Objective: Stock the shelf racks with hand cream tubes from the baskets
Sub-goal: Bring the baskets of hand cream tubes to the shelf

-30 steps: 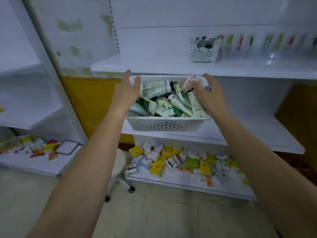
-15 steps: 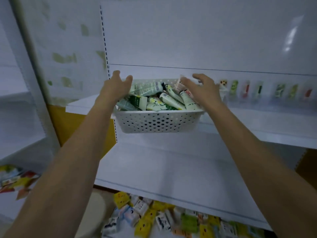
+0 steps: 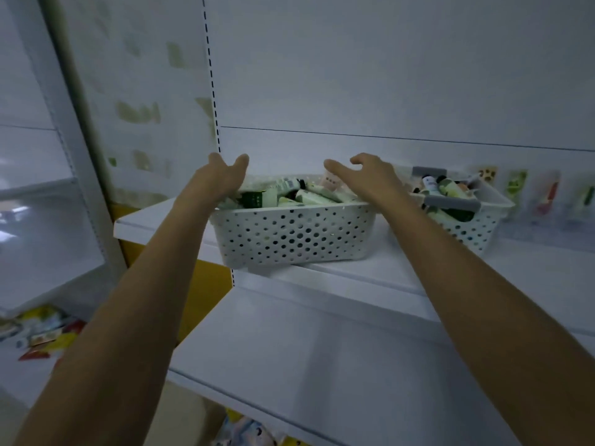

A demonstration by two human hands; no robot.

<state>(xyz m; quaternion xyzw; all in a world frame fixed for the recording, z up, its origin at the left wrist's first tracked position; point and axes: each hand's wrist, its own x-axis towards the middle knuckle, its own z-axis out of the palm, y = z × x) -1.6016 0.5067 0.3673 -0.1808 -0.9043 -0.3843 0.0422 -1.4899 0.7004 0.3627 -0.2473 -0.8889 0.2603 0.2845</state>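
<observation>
White basket (image 3: pixel 291 235) lies between left hand (image 3: pixel 219 181) and right hand (image 3: pixel 370 178), both grips apart.

Head-worn wide-angle camera faces forward, near the upper shelf (image 3: pixel 154 220).

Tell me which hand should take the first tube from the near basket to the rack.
Right, probably. The right hand is open above the tubes at the right end of the basket, on the side nearer the rack. The left hand sits at the left rim and would have to cross over.
</observation>
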